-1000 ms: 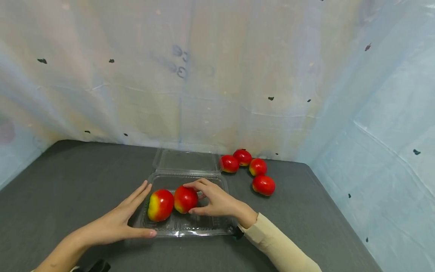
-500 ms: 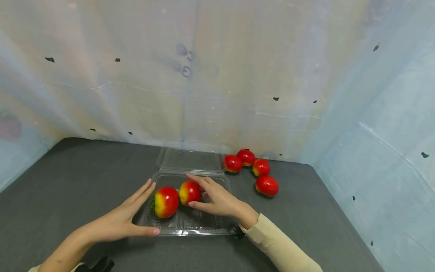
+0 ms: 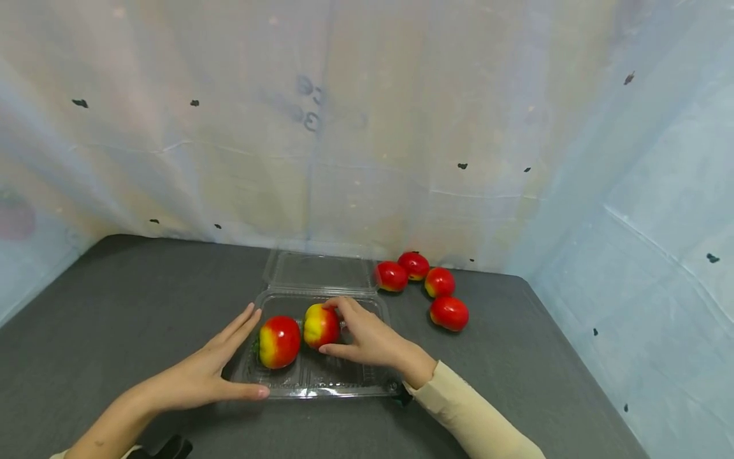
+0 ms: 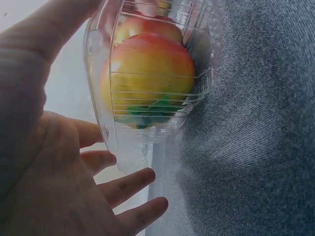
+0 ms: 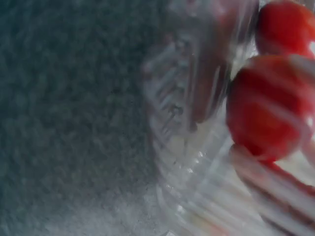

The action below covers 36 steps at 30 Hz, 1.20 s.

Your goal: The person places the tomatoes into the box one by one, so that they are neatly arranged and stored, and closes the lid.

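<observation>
Two fruits in, four out, lid up. My read: partway, nothing finished.

Right hand (image 3: pixel 369 338) is curled around the smaller boxed fruit (image 3: pixel 320 326), index finger over its top, thumb low on its near side. Lifting or only steadying: can't tell, and the right wrist view is blurred. Left hand (image 3: pixel 197 376) is wide, fingers straight and spread along the left rim of the clear box (image 3: pixel 312 393), thumb at its near-left corner; looks like bracing.

Bigger boxed fruit (image 3: pixel 280 342) sits between the two hands, leafy end toward the left hand, just beside the smaller one. Box floor shows under and near the right hand's thumb, so some capacity remains there; how many more fit, can't judge.

Left outside: four loose fruits, clustered beyond and to the right of the right hand. Closest to it is the front fruit (image 3: pixel 449 313); leftmost fruit (image 3: pixel 391 276) is right at the edge of the lid (image 3: pixel 321 271), contact unclear. That one could snag if the lid swings.

Edges: lid lies folded back beyond both hands, reaching the curtain (image 3: pixel 401 127), so little slack behind. Front rim faces the person. Best clearance is tabletop (image 3: pixel 516 382) to the right hand's right, plus the stretch beyond the left hand.
</observation>
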{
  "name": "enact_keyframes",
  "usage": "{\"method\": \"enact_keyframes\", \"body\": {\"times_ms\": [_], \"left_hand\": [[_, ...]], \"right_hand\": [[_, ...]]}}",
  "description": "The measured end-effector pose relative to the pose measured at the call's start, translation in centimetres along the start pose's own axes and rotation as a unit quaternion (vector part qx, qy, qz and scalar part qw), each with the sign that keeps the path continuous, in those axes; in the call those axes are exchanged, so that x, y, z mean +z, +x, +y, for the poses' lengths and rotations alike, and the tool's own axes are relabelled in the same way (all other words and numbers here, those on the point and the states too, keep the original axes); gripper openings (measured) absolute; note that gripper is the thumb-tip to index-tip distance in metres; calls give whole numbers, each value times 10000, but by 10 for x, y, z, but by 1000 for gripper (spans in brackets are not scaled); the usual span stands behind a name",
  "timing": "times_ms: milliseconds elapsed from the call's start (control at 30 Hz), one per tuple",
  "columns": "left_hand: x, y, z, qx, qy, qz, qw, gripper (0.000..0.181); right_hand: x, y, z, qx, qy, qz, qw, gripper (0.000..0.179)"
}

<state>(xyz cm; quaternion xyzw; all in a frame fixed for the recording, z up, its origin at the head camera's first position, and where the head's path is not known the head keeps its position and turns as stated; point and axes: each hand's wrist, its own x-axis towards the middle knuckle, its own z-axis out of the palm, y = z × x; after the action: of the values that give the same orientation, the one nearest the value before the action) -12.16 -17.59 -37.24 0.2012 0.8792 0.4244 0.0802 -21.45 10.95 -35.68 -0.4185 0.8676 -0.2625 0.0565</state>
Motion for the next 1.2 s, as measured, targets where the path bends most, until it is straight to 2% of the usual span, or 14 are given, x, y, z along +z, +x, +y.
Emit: {"method": "enact_keyframes", "body": {"times_ms": [233, 600, 767, 933, 1200], "left_hand": [[-1, 2, 2, -113, 47, -62, 9999, 110], [0, 2, 1, -106, 115, -10, 9999, 110], [-1, 2, 0, -172, 97, -63, 9998, 110], [-1, 3, -1, -198, 141, -64, 9997, 111], [-1, 2, -2, -138, 154, -32, 9998, 111]], "right_hand": [[4, 0, 2, -119, -290, 238, 9992, 67], [3, -1, 1, -252, -553, 196, 9980, 80], [-1, -4, 1, -286, -548, 141, 9980, 79], [-6, -8, 3, -340, -698, 253, 9967, 75], [-14, -13, 5, -135, -692, 394, 9967, 73]]}}
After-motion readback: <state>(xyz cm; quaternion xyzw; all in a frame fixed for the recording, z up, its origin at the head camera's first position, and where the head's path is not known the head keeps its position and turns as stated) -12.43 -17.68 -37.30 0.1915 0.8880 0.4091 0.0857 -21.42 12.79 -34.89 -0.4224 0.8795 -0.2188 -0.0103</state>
